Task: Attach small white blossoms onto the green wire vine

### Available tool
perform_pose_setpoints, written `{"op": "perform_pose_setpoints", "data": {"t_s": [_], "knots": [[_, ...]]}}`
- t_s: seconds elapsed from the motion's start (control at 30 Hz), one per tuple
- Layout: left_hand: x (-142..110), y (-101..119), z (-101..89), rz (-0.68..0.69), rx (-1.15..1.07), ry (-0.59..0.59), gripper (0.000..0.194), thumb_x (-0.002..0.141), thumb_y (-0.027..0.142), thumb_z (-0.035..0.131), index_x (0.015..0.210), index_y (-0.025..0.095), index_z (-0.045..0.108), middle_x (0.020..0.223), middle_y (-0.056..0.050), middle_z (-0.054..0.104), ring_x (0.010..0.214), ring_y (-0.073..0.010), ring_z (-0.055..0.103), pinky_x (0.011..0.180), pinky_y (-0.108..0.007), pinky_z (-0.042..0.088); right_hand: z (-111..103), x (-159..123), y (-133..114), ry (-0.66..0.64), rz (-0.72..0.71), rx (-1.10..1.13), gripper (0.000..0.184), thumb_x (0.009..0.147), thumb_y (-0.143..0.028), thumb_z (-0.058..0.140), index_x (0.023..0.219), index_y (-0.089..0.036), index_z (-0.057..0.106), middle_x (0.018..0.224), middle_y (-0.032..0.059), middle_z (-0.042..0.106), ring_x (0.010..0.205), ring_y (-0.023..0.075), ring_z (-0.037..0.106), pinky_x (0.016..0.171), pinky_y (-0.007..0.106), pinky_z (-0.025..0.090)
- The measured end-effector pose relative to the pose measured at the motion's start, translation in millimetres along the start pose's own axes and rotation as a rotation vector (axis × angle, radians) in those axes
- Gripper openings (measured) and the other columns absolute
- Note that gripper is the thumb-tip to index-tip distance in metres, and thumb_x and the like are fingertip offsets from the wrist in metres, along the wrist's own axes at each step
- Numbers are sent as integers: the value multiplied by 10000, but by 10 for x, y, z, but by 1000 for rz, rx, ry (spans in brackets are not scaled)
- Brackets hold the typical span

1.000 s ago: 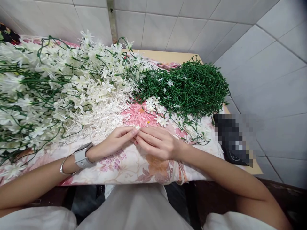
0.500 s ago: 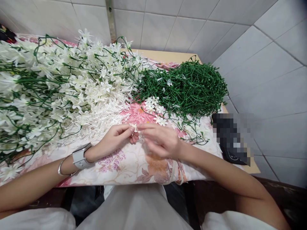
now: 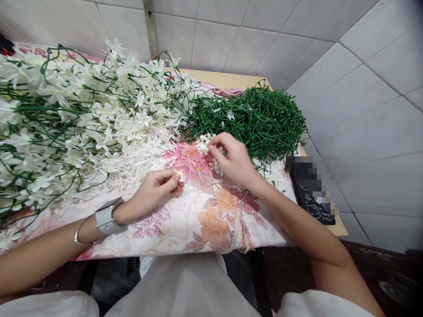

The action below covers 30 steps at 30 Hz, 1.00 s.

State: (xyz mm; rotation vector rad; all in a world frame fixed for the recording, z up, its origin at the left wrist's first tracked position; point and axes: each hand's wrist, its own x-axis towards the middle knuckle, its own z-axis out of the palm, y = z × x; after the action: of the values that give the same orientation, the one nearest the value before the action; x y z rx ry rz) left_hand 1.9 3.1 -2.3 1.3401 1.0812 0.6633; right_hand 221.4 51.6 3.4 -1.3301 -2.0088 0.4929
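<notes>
My left hand (image 3: 157,188) rests on the floral cloth (image 3: 211,220) with its fingers pinched on a small white artificial flower (image 3: 180,177). My right hand (image 3: 231,159) has reached forward to a small cluster of loose white flower heads (image 3: 204,144) and its fingertips are closed on one of them. That cluster lies at the near edge of a heap of green plastic stems (image 3: 254,121).
A big pile of white artificial flowers on green stems (image 3: 72,119) covers the left half of the table. A dark blurred object (image 3: 310,189) lies at the table's right edge. Tiled walls (image 3: 363,88) close in behind and on the right.
My right hand left the left hand and moved forward and up to the loose flower heads by the green stems. My left hand stayed put, still pinching its small flower.
</notes>
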Motion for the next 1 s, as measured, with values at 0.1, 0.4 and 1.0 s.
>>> {"op": "perform_pose_setpoints", "data": {"t_s": [0.1, 0.4, 1.0], "knots": [[0, -15, 0, -1, -5, -9, 335, 865, 373, 511, 664, 124, 608, 633, -13, 608, 578, -90, 527, 537, -196, 410, -197, 27, 13, 211, 78, 402, 31, 873, -191, 512, 845, -203, 518, 841, 24, 595, 782, 142, 555, 693, 285, 427], [-21, 36, -6, 29, 133, -70, 354, 894, 341, 452, 672, 112, 607, 638, -25, 583, 592, -102, 488, 555, -227, 374, -424, 34, 31, 366, 148, 794, 128, 818, -218, 567, 903, -267, 485, 778, -16, 527, 766, 118, 547, 770, 281, 455], [-60, 16, -12, 183, 330, -186, 339, 909, 328, 419, 724, 117, 609, 680, -28, 614, 617, -116, 537, 555, -209, 384, -156, -271, -416, -284, 234, 586, 84, 806, -240, 630, 807, -157, 644, 710, 1, 601, 633, 107, 523, 571, 230, 388]]}}
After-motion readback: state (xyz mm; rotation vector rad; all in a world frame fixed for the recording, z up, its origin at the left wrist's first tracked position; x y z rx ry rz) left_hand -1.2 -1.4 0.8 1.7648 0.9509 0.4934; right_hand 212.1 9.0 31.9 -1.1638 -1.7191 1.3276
